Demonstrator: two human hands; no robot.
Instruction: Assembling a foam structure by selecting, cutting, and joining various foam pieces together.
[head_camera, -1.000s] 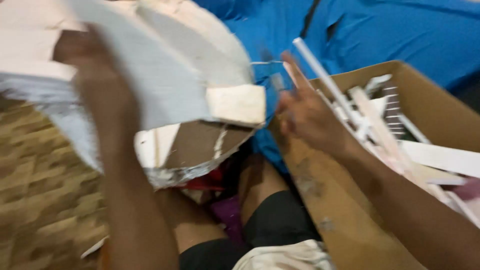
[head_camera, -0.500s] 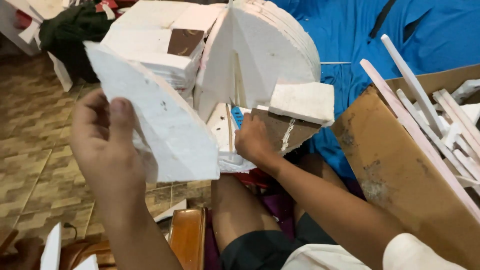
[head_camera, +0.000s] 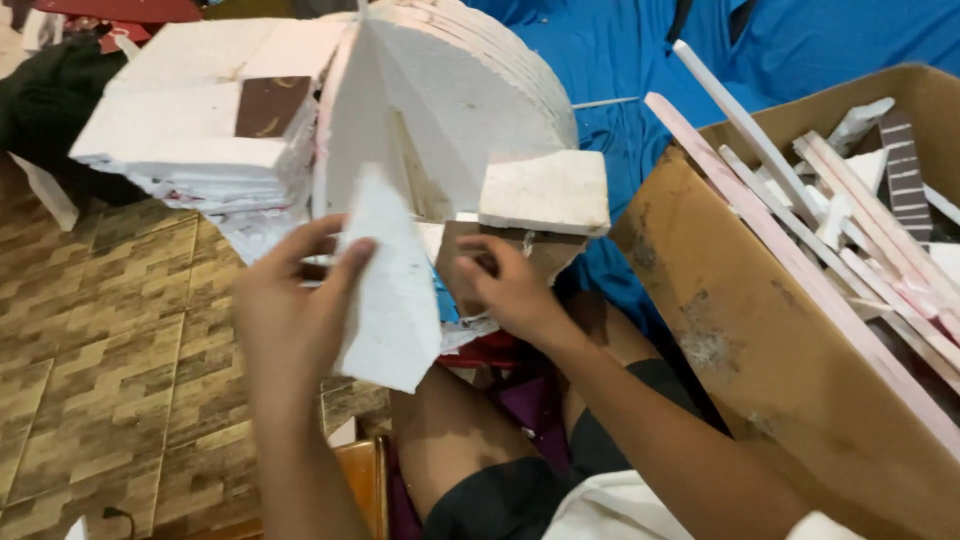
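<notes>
Since half a second ago the foam wedge (head_camera: 390, 290) has swung upright and now stands edge-on beside the stacked foam pile (head_camera: 440, 110), nearer the person's lap. Largest first: the cardboard box (head_camera: 760, 330) of white strips sits to the right, and the pile leans over the patterned floor (head_camera: 100, 350). The left hand (head_camera: 295, 320) is closed on the wedge, thumb on its edge. The right hand (head_camera: 510, 290), moved inward, pinches a brown-faced scrap (head_camera: 545, 255) under a small foam block (head_camera: 545, 190). Steadying the pile while pulling looks wise.

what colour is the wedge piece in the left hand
White: the foam wedge held by the left hand is plain white, seen in the head view.
</notes>
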